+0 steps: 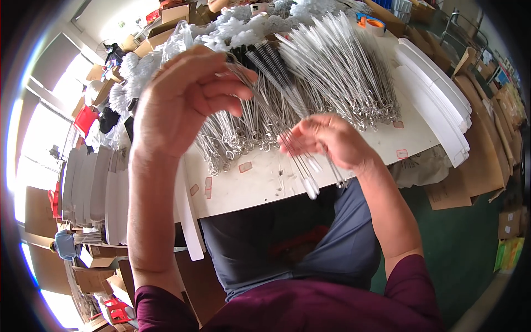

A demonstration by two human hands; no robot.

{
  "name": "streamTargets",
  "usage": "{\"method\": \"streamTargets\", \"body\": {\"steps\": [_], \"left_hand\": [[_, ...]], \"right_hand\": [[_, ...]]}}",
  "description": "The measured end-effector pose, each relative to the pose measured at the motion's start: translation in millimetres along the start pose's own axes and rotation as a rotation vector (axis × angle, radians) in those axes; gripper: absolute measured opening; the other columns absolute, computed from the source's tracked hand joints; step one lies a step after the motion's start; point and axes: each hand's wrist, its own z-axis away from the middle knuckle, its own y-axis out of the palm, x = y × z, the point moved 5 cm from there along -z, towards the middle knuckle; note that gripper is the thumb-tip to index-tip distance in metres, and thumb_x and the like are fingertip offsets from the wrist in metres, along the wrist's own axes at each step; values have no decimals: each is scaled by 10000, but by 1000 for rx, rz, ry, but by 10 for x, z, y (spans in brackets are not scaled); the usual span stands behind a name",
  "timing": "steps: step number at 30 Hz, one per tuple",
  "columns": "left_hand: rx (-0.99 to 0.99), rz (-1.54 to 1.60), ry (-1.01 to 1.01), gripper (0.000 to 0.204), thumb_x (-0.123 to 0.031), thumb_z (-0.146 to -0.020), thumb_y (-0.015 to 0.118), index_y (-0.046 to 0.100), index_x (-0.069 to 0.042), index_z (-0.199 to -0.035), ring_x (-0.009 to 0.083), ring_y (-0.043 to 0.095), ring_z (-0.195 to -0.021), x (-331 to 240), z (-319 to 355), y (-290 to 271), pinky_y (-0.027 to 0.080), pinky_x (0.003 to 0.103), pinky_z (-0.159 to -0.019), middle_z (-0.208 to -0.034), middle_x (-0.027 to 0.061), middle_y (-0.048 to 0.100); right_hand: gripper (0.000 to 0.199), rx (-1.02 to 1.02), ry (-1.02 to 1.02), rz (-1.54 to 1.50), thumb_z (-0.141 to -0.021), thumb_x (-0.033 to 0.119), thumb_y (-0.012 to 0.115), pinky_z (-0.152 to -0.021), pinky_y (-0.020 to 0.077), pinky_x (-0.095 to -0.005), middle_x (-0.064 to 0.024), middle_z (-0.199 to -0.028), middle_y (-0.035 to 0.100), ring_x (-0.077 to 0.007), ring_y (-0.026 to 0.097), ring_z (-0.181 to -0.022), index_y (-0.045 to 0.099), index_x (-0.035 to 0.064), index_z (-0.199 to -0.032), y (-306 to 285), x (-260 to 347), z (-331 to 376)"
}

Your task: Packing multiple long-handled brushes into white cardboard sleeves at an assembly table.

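My left hand (180,97) is raised over the table's left part, thumb and fingers curled on the upper ends of several thin wire brushes (296,157). Their wires slant down to the right, ending in white tips near the table's front edge. My right hand (334,141) is closed around wires lower down, fingers touching the slanting ones. Black-bristled brushes (271,63) point up and left from it, and a looped end shows below the palm. Exactly which wires each hand grips is partly hidden by the fingers.
Behind my hands lie a big pile of white-bristled wire brushes (337,55) and looped handles (221,138) on the white table (238,191). White card strips (437,99) line the right side. Orange tape (375,26) sits at the back; cardboard (470,177) stands at right.
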Motion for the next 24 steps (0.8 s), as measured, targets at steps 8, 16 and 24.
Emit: {"method": "streamTargets", "body": {"steps": [8, 16, 24], "left_hand": [[-61, -92, -138, 131, -117, -1026, 578, 600, -13, -950, 255, 760, -801, 470, 238, -171, 621, 344, -643, -969, 220, 741], [-74, -462, -141, 129, -108, -1020, 633, 620, 2, -953, 152, 714, -747, 874, 565, -410, 597, 293, -649, -831, 87, 704], [-198, -547, -126, 126, -77, -1009, 642, 621, 1, -913, 106, 678, -712, 1111, 783, -622, 577, 273, -645, -781, 55, 690]], "right_hand": [[437, 91, 129, -38, -1109, 296, 476, -807, 640, -429, -210, -996, 743, -304, 765, -885, 653, -99, -1170, 426, -388, 319], [415, 27, 240, 71, -1129, 296, 455, -520, 479, -247, -63, -762, 661, -93, 564, -559, 657, -64, -1179, 525, -840, 560], [441, -53, 289, 179, -1135, 329, 438, -463, 373, -208, 1, -679, 554, -47, 447, -517, 663, -50, -1165, 614, -1034, 656]]}}
